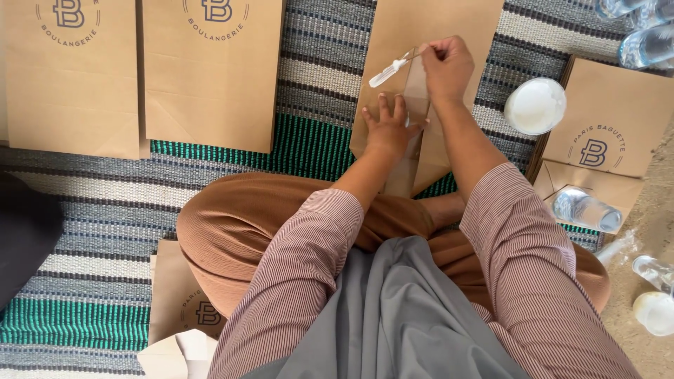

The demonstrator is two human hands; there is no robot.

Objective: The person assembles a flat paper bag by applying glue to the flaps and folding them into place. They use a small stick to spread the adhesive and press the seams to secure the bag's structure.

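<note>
Closest to the camera are the person's own lap in grey cloth, striped pinkish sleeves and brown-clad crossed legs, seated on a striped woven mat (105,210) of grey, white and teal. By the left knee a folded brown paper bag (179,295) lies flat with some pale paper scraps at its near edge. Just beyond the knees, an open brown bag (414,151) lies on the mat with its mouth towards the person. The left hand (387,128) is spread flat, fingers apart, pressing on the bag's near panel, seemingly to keep it from sliding and to hold the mouth steady. The right hand (446,64) is above it, fingers pinched together on the end of a slim white plastic utensil in clear wrap (392,69), which slants down to the left over the bag's upper edge; it looks like a spoon, though the wrap blurs its shape. To the right, a white round lidded cup (535,105) sits just beside another printed bag (607,133), with a clear water bottle (586,209) lying on a folded bag below it and more bottles (642,31) at the top corner. Farthest away, two flat printed bags (210,70) lie side by side along the mat's far edge, apart, as though laid out in a row.
</note>
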